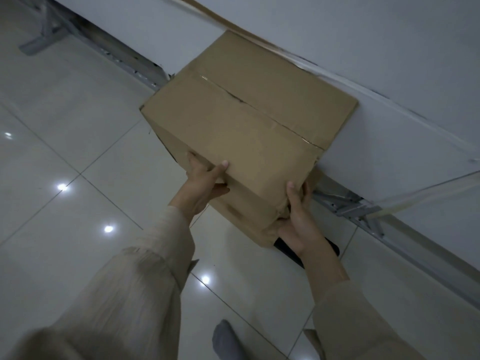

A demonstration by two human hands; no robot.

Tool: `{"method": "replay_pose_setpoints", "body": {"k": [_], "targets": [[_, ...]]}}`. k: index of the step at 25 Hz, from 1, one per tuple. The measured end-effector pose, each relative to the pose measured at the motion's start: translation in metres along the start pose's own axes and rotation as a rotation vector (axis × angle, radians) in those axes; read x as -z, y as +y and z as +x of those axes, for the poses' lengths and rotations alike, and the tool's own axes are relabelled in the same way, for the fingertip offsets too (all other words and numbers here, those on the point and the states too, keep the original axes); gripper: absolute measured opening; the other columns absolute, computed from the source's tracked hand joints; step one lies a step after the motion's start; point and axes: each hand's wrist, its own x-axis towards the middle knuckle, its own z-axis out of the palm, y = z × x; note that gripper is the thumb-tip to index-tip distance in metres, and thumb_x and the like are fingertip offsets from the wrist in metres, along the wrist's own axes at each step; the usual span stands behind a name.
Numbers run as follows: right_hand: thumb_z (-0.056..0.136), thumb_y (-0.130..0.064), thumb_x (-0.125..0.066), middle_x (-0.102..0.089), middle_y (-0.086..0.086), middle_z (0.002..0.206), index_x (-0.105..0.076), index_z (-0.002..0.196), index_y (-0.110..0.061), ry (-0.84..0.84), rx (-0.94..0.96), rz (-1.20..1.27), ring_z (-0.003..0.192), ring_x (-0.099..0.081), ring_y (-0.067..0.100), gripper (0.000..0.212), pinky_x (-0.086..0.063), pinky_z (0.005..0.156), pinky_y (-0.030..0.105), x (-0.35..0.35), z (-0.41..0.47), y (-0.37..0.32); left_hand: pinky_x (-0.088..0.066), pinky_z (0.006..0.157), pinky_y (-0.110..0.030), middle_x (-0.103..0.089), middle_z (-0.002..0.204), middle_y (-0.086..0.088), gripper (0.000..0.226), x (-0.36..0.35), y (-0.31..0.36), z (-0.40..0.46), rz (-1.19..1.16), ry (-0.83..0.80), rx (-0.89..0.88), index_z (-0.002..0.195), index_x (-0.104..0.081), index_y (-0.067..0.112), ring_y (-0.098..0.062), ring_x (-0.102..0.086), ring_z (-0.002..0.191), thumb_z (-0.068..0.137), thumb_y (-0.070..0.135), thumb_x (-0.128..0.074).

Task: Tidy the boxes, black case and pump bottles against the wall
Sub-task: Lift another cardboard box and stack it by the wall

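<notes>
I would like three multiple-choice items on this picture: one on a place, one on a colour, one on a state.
1. Where is the black case?
A. on top of the box
B. under the right wrist, on the floor
C. far left, on the floor

2. What colour is the box?
A. brown
B. white
C. blue

3. How is the box held?
A. by the left hand only
B. by no hand
C. by both hands

Key:
1 B: the dark shape lies on the tiles below that wrist.
2 A: plain brown cardboard.
3 C: the left hand and the right hand grip its near corners.
</notes>
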Motion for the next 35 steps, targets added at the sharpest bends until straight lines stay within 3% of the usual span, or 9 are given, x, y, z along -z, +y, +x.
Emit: {"method": "replay_pose_setpoints", "body": {"k": [3, 7, 11, 15, 22, 27, 30, 32, 35], "targets": [[0.091, -0.036, -0.05, -0.037, -0.004, 0.142, -0.014, 0.14, -0.047, -0.003, 0.024, 0.029, 0.126, -0.043, 0.021, 0.062, -0.04, 0.102, 0.059, -0.002, -0.002, -0.002, -0.058, 0.074, -0.035, -0.038, 0.138, 0.001, 0.062, -0.006, 0.004, -0.008, -0.029, -0.005, -0.014, 0.134, -0.015, 0.031, -0.029, -0.047, 0.124, 0.09, 0.015, -0.055], [0.093, -0.035, -0.045, -0.036, -0.004, 0.144, -0.019, 0.139, -0.045, 0.01, 0.075, -0.043, 0.13, -0.041, 0.02, 0.054, -0.039, 0.106, 0.051, 0.005, -0.009, 0.008, -0.058, 0.07, -0.032, -0.048, 0.109, 0.012, 0.05, -0.013, -0.001, -0.018, -0.108, 0.023, -0.056, 0.126, -0.021, 0.034, -0.029, -0.05, 0.12, 0.092, 0.01, -0.05], [0.094, -0.034, -0.044, -0.038, -0.003, 0.142, -0.024, 0.138, -0.045, 0.02, 0.097, -0.083, 0.13, -0.041, 0.02, 0.049, -0.04, 0.107, 0.048, 0.014, -0.025, 0.017, -0.058, 0.07, -0.033, -0.045, 0.115, 0.01, 0.061, -0.016, -0.011, -0.029, -0.134, 0.024, -0.061, 0.139, -0.016, 0.031, -0.023, -0.051, 0.11, 0.093, 0.007, -0.048], [0.094, -0.033, -0.043, -0.038, -0.002, 0.145, -0.025, 0.137, -0.047, 0.047, 0.105, -0.012, 0.13, -0.043, 0.021, 0.048, -0.039, 0.108, 0.046, 0.028, -0.045, 0.025, -0.058, 0.073, -0.031, -0.043, 0.123, 0.006, 0.067, -0.024, -0.023, -0.04, -0.115, 0.002, -0.043, 0.143, -0.012, 0.032, -0.027, -0.052, 0.116, 0.092, 0.01, -0.049], [0.093, -0.037, -0.045, -0.036, -0.003, 0.147, -0.028, 0.137, -0.045, 0.03, 0.109, -0.025, 0.133, -0.039, 0.023, 0.048, -0.037, 0.108, 0.054, 0.038, -0.032, 0.01, -0.051, 0.094, -0.038, -0.044, 0.13, 0.006, 0.079, -0.034, -0.032, -0.034, -0.084, 0.007, -0.073, 0.146, 0.0, 0.036, -0.022, -0.054, 0.117, 0.091, 0.023, -0.054], [0.09, -0.039, -0.049, -0.037, -0.002, 0.146, -0.032, 0.135, -0.046, 0.045, 0.055, -0.01, 0.131, -0.041, 0.028, 0.048, -0.041, 0.105, 0.051, 0.045, -0.031, 0.006, -0.05, 0.085, -0.029, -0.046, 0.14, 0.001, 0.061, -0.034, -0.044, -0.034, -0.024, 0.022, -0.06, 0.141, -0.021, 0.029, -0.028, -0.055, 0.117, 0.089, 0.035, -0.054], [0.091, -0.039, -0.048, -0.038, -0.002, 0.145, -0.029, 0.136, -0.045, 0.066, 0.059, -0.002, 0.129, -0.042, 0.029, 0.05, -0.04, 0.106, 0.051, 0.045, -0.029, 0.005, -0.048, 0.09, -0.03, -0.046, 0.138, -0.001, 0.059, -0.036, -0.041, -0.029, -0.042, 0.031, -0.042, 0.14, -0.02, 0.023, -0.026, -0.052, 0.122, 0.091, 0.03, -0.053], [0.091, -0.04, -0.047, -0.036, -0.001, 0.146, -0.025, 0.139, -0.045, 0.075, 0.041, -0.032, 0.13, -0.04, 0.029, 0.053, -0.038, 0.107, 0.052, 0.043, -0.027, 0.005, -0.044, 0.097, -0.034, -0.042, 0.138, -0.003, 0.063, -0.039, -0.035, -0.026, 0.01, 0.083, -0.008, 0.141, -0.014, 0.019, -0.027, -0.049, 0.123, 0.091, 0.027, -0.052], [0.094, -0.033, -0.046, -0.038, 0.001, 0.146, -0.023, 0.142, -0.037, 0.175, 0.001, -0.203, 0.13, -0.04, 0.026, 0.054, -0.038, 0.107, 0.052, 0.035, -0.031, -0.008, -0.037, 0.107, -0.04, -0.039, 0.139, -0.011, 0.066, -0.052, -0.018, -0.038, 0.296, 0.271, -0.083, 0.136, -0.018, 0.005, -0.031, -0.043, 0.127, 0.085, 0.013, -0.058]]}}
